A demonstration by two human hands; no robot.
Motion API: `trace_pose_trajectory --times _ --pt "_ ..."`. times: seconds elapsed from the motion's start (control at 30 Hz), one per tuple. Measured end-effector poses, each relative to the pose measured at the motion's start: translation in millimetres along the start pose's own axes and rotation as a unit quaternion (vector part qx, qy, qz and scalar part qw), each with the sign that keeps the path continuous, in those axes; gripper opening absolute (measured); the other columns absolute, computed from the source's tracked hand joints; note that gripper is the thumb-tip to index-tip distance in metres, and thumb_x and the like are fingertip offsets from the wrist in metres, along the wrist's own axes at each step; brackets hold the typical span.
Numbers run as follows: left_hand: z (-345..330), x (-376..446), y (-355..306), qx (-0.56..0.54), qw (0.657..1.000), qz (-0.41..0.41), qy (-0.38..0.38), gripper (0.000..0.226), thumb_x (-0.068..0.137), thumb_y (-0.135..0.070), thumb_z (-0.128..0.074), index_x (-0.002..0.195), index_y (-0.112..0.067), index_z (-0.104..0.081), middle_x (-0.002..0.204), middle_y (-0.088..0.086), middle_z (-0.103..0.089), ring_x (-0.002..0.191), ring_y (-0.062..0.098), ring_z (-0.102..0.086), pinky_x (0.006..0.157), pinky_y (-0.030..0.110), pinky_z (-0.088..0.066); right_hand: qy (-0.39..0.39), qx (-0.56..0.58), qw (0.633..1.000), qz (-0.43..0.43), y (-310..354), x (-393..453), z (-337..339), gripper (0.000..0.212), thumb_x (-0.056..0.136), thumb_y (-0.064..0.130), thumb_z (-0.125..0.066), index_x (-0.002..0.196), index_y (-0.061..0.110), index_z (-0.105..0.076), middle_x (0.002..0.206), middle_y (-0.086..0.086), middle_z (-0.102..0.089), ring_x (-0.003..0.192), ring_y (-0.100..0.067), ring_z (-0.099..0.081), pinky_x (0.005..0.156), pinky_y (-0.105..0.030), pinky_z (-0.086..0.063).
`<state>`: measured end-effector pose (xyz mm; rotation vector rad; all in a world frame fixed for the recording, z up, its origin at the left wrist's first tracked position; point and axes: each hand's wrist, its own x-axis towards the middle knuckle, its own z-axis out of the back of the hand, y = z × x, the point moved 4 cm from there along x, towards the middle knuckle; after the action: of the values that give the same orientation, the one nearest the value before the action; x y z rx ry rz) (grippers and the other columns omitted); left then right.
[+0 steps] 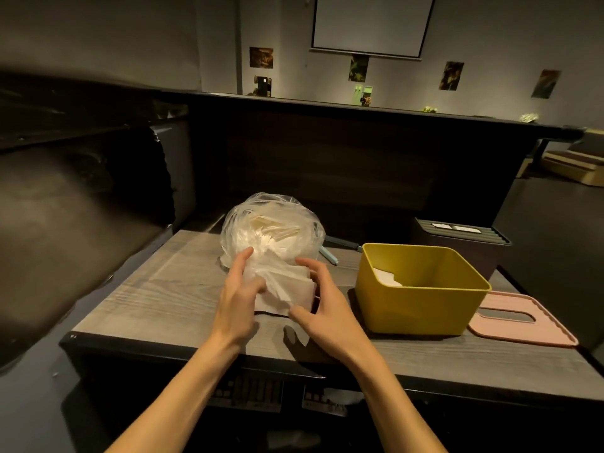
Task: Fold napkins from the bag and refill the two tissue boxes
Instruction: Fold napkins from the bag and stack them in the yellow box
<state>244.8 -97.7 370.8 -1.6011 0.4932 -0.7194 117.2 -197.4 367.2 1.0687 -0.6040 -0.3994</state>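
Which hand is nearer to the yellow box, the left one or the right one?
Right. The right hand is just beside the yellow box, on the napkins. The left hand is farther, on the napkins' other side.
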Motion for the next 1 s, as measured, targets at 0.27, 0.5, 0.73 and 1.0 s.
trace_pose_trajectory --times 0.27,0.5,0.73,1.0 --pt "5 10 9 0.038 0.986 -0.01 -0.164 0.029 0.098 -0.037 -0.063 0.125 -0.036 -0.052 0.114 -0.005 -0.058 0.107 0.024 -0.062 0.091 0.055 -0.057 -0.017 -0.046 0.999 0.005 0 -1 -1 0.067 0.091 0.017 -0.071 0.138 0.048 -0.035 0.136 0.012 -0.054 0.117 -0.001 -0.06 0.095 -0.025 -0.058" --pt "-3 11 9 0.037 0.991 -0.04 -0.122 0.04 0.1 -0.035 -0.064 0.137 -0.032 -0.05 0.12 -0.006 -0.057 0.108 0.012 -0.056 0.084 0.033 -0.048 -0.015 -0.064 0.998 0.0 -1 0 -4 0.088 0.089 0.023 -0.073 0.147 0.06 -0.018 0.15 0.006 -0.042 0.134 -0.015 -0.049 0.108 -0.04 -0.052" --pt "-11 12 13 -0.015 0.999 0.0 -0.032 0.059 0.09 -0.051 -0.059 0.144 -0.04 -0.04 0.13 -0.008 -0.055 0.122 0.017 -0.055 0.1 0.039 -0.05 -0.026 -0.045 0.999 -0.004 -3 0 -3 0.091 0.086 0.018 -0.071 0.145 0.062 -0.017 0.151 0.003 -0.039 0.131 -0.019 -0.052 0.104 -0.043 -0.056" --pt "-2 14 17 -0.036 0.997 -0.006 -0.074 0.051 0.102 -0.023 -0.059 0.149 -0.032 -0.041 0.123 -0.001 -0.057 0.12 0.025 -0.06 0.099 0.042 -0.053 -0.018 -0.037 0.999 -0.004 -3 -1 -3 0.089 0.087 0.01 -0.068 0.148 0.052 -0.021 0.144 0.005 -0.042 0.127 -0.008 -0.052 0.101 -0.029 -0.054"
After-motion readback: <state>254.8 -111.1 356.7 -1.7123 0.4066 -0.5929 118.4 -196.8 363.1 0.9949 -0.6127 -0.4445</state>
